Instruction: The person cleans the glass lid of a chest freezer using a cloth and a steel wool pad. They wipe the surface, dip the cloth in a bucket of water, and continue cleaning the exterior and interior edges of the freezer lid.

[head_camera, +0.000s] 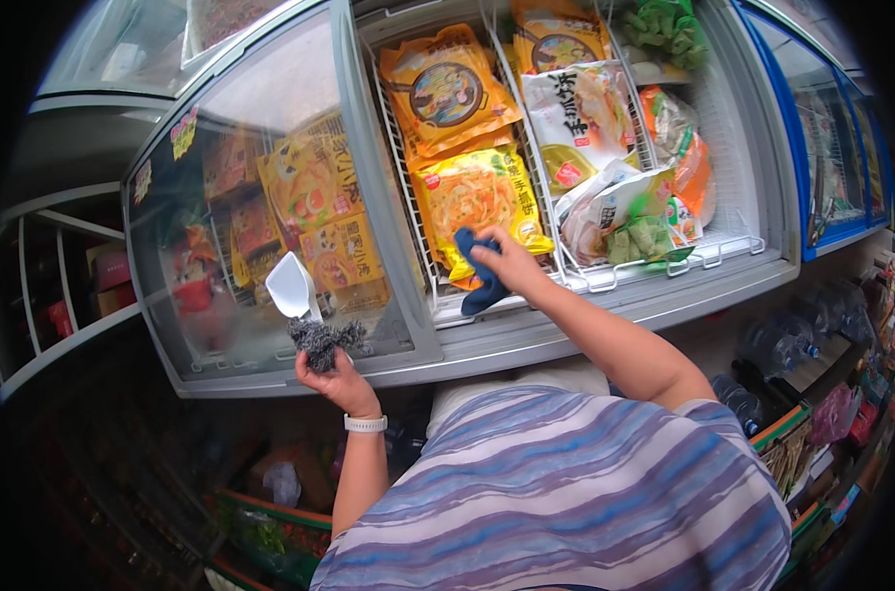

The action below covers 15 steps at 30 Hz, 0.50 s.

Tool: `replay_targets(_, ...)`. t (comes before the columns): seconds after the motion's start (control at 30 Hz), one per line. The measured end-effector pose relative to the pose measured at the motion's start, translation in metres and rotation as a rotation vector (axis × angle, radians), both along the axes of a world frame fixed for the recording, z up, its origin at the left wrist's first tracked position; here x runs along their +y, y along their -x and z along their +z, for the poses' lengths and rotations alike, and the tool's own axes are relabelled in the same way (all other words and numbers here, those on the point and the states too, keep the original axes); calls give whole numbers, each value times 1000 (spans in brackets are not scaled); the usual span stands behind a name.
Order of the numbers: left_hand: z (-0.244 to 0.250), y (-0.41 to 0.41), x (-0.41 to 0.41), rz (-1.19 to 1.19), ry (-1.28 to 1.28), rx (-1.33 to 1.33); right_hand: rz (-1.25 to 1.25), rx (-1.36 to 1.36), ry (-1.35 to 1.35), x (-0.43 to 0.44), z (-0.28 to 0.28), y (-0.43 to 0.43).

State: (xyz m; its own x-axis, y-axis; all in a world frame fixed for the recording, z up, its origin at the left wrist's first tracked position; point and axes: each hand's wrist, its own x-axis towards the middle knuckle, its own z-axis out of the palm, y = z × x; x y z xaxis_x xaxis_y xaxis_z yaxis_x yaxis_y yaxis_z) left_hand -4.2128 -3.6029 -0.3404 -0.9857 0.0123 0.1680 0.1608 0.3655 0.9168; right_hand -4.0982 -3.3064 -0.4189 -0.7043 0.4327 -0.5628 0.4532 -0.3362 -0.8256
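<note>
My left hand (339,383) grips a grey fuzzy cloth (320,344) over the front of the freezer's shut glass lid (270,118). A white plastic scoop (291,284) rises above that cloth; its handle runs down into it, so the hold on it is partly hidden. My right hand (512,262) pinches a bunched dark blue cloth (486,288) at the near end of a freezer compartment. Just beyond it lies a yellow bag of frozen pancakes (477,196). Behind that bag is an orange food packet (447,92).
White wire dividers (518,140) split the chest freezer, whose grey front rim (610,310) runs before me. More packets (577,122) and green net bags (639,240) fill the right side. A blue-framed freezer (803,148) adjoins. Large water bottles (780,343) and produce crates (780,428) stand low at right.
</note>
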Motion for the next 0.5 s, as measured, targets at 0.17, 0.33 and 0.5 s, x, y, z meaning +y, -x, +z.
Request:
replay_targets(0.17,11,-4,45,-251,-162,-171,-311,-16,-108,45,-51,13)
replay_targets(0.33,9,-14,108,-359,-99,-259,-92,-75,-868,31,-33,22)
replay_targets(0.5,11,-21,150,-562,328,117,-11,332,-92,-12,82,37)
